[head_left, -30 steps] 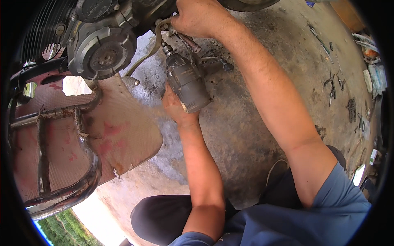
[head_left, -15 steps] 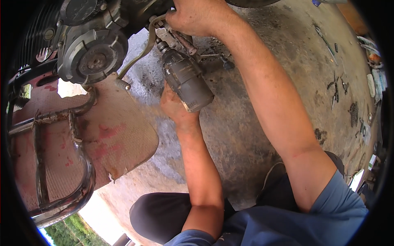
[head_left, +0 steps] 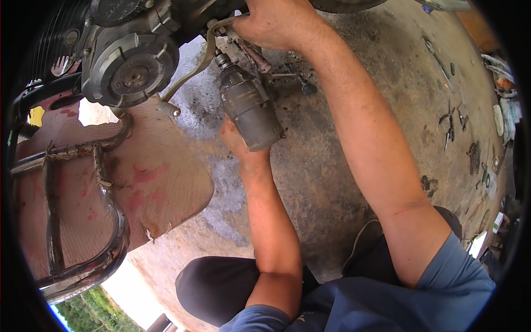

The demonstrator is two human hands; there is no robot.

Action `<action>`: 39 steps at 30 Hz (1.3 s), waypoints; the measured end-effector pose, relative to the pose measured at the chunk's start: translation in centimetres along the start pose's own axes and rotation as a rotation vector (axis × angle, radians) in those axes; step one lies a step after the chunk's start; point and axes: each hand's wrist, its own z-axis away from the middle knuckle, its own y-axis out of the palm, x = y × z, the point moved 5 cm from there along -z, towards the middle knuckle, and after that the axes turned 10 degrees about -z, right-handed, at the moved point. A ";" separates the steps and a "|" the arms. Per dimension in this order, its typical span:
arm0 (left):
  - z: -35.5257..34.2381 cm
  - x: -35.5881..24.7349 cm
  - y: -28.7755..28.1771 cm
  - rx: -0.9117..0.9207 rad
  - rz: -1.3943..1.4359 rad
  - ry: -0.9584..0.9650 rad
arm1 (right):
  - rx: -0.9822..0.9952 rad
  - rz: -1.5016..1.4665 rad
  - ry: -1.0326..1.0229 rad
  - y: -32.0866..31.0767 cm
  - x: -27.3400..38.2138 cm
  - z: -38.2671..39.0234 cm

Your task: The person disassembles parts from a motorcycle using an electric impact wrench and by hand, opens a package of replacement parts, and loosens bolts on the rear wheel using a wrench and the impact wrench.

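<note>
My left hand [head_left: 239, 145] is wrapped round the grip of a dark, dirty impact wrench [head_left: 250, 113]; the tool's body hides most of the fingers. The wrench points up and slightly left, its socket [head_left: 223, 60] beside the bent gear lever [head_left: 200, 65] under a motorcycle engine [head_left: 133, 72]. Further up, my right hand [head_left: 276, 25] reaches in at the lever's upper end, close to a bolt there. Its fingertips are partly hidden, and what they grip cannot be made out. A rusty footpeg rod [head_left: 254, 57] sticks out just below that hand.
A bent chrome crash bar [head_left: 113, 221] stands at the left, over a reddish textured mat [head_left: 166, 182]. Pliers [head_left: 449, 127], a long tool [head_left: 440, 63] and a small chain heap [head_left: 474, 157] lie on the stained concrete floor [head_left: 326, 182] at the right.
The view has shifted a little, so the engine sits slightly further right and higher. The impact wrench's rear end has swung slightly left. Both hands remain at the same places on the motorcycle and tool.
</note>
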 end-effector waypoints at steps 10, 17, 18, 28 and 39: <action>0.1 -0.2 -0.1 0.057 -0.106 0.038 | -0.045 0.086 -0.036 -0.1 1.1 1.0; 0.7 0.0 -0.6 0.026 -0.006 0.101 | -0.667 -0.702 -0.090 -1.3 1.2 8.0; 0.8 0.8 -1.2 0.026 0.000 0.109 | -0.675 -0.697 -0.096 -1.0 2.1 9.0; 2.5 2.2 -1.5 0.013 0.016 0.098 | -0.714 -0.636 -0.121 0.0 3.4 12.2; 7.9 -0.3 -5.4 -0.113 -0.068 0.126 | -0.597 -1.168 0.386 5.2 -4.5 14.2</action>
